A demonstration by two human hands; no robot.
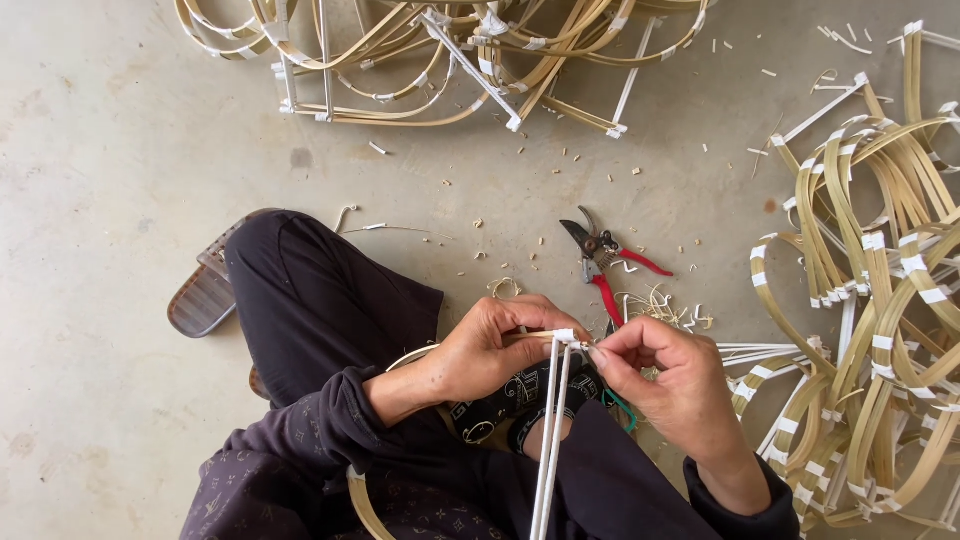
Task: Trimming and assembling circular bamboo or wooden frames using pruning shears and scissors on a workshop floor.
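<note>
My left hand [495,345] grips a curved bamboo strip [408,356] together with two white rods [550,440] that run down over my lap. My right hand [665,375] pinches a bit of white tape [570,337] at the joint where the rods meet the strip. Both hands touch at that joint, above my dark trousers. The strip bends down and left past my sleeve to the lower edge of the view.
Red-handled pruning shears [605,262] lie on the concrete floor just beyond my hands. Piles of bent bamboo frames with white tape lie at the top [450,60] and at the right [880,300]. A sandal [205,290] sits left of my knee. Small offcuts litter the floor.
</note>
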